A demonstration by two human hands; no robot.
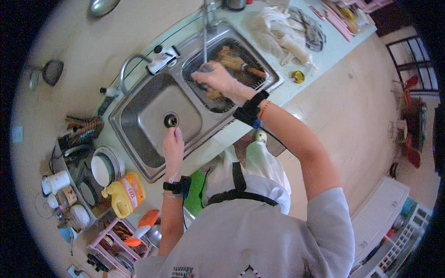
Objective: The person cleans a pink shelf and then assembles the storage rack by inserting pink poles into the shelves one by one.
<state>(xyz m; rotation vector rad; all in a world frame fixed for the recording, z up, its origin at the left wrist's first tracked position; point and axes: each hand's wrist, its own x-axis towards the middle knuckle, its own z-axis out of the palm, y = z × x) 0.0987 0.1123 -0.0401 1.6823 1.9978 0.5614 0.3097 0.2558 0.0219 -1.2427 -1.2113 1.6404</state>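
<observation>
A double steel sink (pixel 139 169) is set into the pale green counter. Over its right basin, my right hand (pixel 218 81) is closed, with something small and dark at its fingertips that I cannot make out. A thin stream of water (pixel 205 41) falls beside those fingers. Brownish pieces of food (pixel 230 58) lie in a dark basket (pixel 252 58) in that basin, to the right of the hand. My left hand (pixel 174 148) reaches over the front of the left basin, fingers pressed together just in front of the drain (pixel 171 120). What they hold, if anything, is hidden.
A curved faucet (pixel 127 69) rises behind the left basin. On the left counter stand a yellow jug (pixel 123 197), round white containers (pixel 103 167) and a pink rack (pixel 109 234). Right of the sink are plastic bags (pixel 271 30) and a small yellow-lidded item (pixel 297 77).
</observation>
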